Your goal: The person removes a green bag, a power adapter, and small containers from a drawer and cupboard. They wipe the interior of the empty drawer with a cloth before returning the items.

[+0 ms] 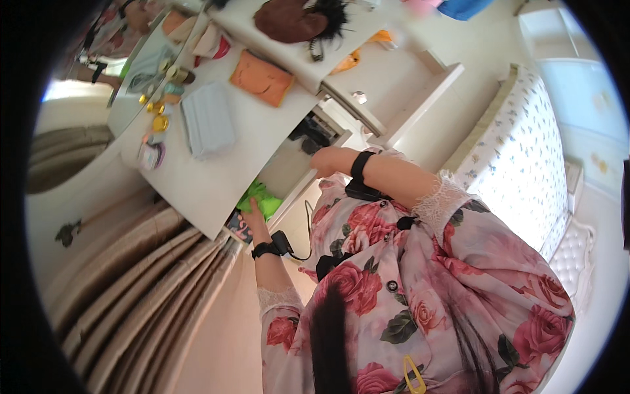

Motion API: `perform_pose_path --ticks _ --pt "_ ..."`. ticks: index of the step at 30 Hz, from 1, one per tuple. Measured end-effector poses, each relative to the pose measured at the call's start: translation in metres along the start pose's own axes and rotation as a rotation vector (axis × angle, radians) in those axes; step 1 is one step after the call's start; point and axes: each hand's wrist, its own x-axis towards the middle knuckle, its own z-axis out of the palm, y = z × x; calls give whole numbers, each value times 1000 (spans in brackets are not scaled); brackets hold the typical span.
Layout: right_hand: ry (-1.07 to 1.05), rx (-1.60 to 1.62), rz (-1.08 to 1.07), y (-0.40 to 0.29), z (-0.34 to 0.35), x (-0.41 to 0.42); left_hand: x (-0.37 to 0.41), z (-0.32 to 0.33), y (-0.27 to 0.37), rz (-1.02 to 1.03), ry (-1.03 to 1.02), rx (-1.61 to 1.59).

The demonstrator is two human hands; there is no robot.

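Note:
Below the white dressing table (266, 133), a drawer (283, 167) is pulled out in front of me. In its left end, my left hand (253, 216) grasps a bright green cloth-like item (266, 201), the thumb lying over it and the other fingers mostly hidden. A dark item with a pink pattern (239, 227) lies beside that hand in the corner. My right hand (327, 161) is at the drawer's front edge near several black items (312, 135); its fingertips are turned away, so its grip does not show.
On the tabletop sit a folded grey cloth (207, 119), an orange pouch (262, 78), gold-capped bottles (160, 123) and a jar (151, 155). A second drawer (393, 83) juts out at right. Beige curtains (147, 276) hang at left; a flower-patterned bed (517, 157) stands at right.

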Motion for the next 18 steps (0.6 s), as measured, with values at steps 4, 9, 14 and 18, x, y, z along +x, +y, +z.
perform_pose_path --ticks 4,9,14,18 --pt "-5 94 55 12 -8 -5 -11 10 30 95 20 -33" --pt "32 113 -6 22 -39 -31 -66 13 74 384 124 650" --pt "156 296 -109 14 -133 -112 -88 9 125 423 70 784" --pt "535 440 -34 98 -181 -173 -102 37 189 570 -201 153"
